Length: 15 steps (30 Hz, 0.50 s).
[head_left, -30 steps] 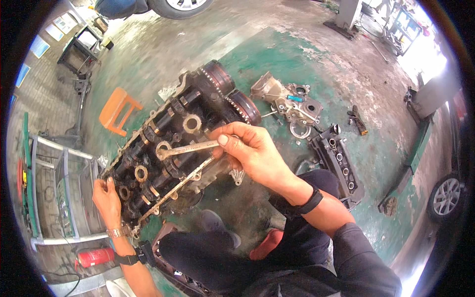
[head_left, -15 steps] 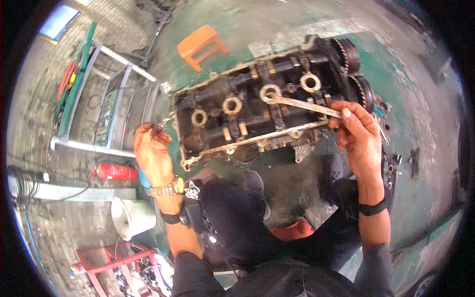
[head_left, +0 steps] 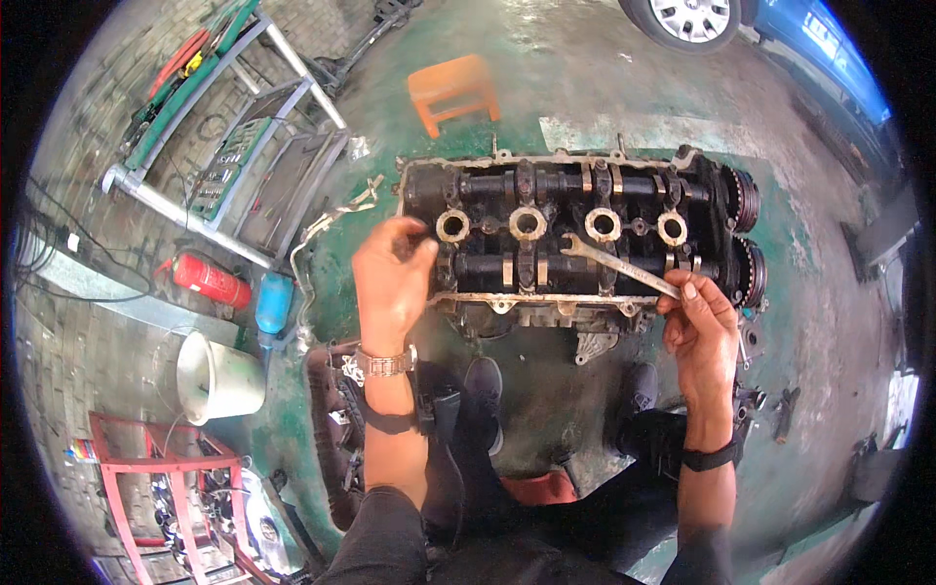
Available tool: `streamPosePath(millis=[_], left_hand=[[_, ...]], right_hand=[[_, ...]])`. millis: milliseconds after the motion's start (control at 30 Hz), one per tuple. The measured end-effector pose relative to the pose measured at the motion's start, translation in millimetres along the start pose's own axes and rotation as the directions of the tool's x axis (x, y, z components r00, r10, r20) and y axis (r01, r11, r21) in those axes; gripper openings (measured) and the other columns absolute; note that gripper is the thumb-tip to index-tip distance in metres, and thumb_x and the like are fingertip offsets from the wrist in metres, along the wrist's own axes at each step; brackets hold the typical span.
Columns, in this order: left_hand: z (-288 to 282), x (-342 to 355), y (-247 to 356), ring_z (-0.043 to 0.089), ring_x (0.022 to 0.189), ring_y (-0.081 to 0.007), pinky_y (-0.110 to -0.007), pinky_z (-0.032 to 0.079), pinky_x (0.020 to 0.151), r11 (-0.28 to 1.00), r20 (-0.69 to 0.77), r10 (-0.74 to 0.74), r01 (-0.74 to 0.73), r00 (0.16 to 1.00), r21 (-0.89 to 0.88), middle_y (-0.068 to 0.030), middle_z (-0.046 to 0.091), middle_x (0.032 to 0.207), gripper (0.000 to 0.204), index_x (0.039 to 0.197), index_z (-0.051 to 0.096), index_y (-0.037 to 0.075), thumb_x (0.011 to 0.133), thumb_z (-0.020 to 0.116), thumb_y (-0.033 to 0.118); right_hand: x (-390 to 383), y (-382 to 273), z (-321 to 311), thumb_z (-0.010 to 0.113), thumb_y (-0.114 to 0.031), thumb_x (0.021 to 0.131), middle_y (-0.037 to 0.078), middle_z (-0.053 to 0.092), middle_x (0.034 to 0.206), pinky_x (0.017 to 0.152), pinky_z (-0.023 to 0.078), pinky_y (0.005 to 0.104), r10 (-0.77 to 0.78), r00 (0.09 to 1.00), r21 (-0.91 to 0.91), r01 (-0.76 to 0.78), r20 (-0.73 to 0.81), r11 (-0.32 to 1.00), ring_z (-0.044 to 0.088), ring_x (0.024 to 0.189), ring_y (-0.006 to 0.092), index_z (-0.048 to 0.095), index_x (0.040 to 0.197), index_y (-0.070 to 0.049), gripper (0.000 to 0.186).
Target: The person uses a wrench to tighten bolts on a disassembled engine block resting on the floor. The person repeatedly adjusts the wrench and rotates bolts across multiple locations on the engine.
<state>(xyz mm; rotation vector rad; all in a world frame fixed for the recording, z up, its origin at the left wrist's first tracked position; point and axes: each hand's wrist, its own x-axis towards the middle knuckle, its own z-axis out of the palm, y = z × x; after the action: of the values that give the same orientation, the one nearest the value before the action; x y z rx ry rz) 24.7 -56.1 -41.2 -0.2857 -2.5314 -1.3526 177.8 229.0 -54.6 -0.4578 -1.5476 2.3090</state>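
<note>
From where I stand, the open-ended wrench (head_left: 629, 268) is right of centre in the frame, slanting across the lower edge of the dark engine head (head_left: 561, 210), its forked end toward the upper left. The right grip (head_left: 704, 317) is closed around its other end, thumb on top. At the engine head's left end, the left grip (head_left: 390, 278) has its fingertips drawn together; I can't tell whether anything is pinched there. Two toothed wheels (head_left: 746, 200) cap the engine's right end. Above it sits an orange stool (head_left: 451, 90). Left of centre are a red extinguisher (head_left: 210, 283), a blue bottle (head_left: 274, 302) and, just below, a white bucket (head_left: 234, 375); a car wheel (head_left: 692, 18) shows at upper right.
</note>
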Motion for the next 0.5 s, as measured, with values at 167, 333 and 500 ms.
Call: streamPosePath(millis=[167, 333, 500], left_hand=[[-4.0, 1.1, -1.2, 0.063, 0.084, -0.0343, -0.04, 0.049, 0.076, 0.976, 0.156, 0.121, -0.146, 0.98, 0.16, -0.0191, 0.066, 0.092, 0.024, 0.097, 0.067, 0.0, 0.075, 0.071, 0.007], [-1.2, 2.6, -2.6, 0.062, 0.081, -0.036, -0.042, 0.048, 0.073, 0.979, 0.177, 0.018, -0.053, 0.984, 0.195, -0.0187, 0.064, 0.089, 0.022, 0.094, 0.068, 0.0, 0.074, 0.072, 0.009], [0.4, 8.2, -3.5, 0.063, 0.085, -0.0385, -0.043, 0.049, 0.076, 0.969, 0.176, 0.097, -0.133, 0.98, 0.206, -0.019, 0.066, 0.089, 0.019, 0.09, 0.071, 0.003, 0.074, 0.071, 0.012]], right_hand=[[-0.2, 4.5, 1.4, 0.055, -0.019, 0.097, 0.006, 0.066, 0.076, 0.044, 0.036, 0.0197, 0.015, 1.0, -0.003, -0.016, -0.024, 1.0, 0.047, 0.049, 0.0056, 0.064, 0.107, -0.002, 0.022], [1.7, 10.2, 5.0, 0.055, -0.02, 0.096, 0.006, 0.066, 0.076, 0.044, 0.037, 0.0195, 0.046, 0.999, -0.024, -0.046, -0.006, 0.999, 0.047, 0.049, 0.0056, 0.063, 0.107, -0.003, 0.022], [3.1, 15.9, 11.8, 0.056, -0.02, 0.096, 0.007, 0.066, 0.076, 0.044, 0.036, 0.0191, 0.078, 0.997, -0.035, -0.078, 0.004, 0.996, 0.046, 0.048, 0.0055, 0.063, 0.107, -0.002, 0.023]])
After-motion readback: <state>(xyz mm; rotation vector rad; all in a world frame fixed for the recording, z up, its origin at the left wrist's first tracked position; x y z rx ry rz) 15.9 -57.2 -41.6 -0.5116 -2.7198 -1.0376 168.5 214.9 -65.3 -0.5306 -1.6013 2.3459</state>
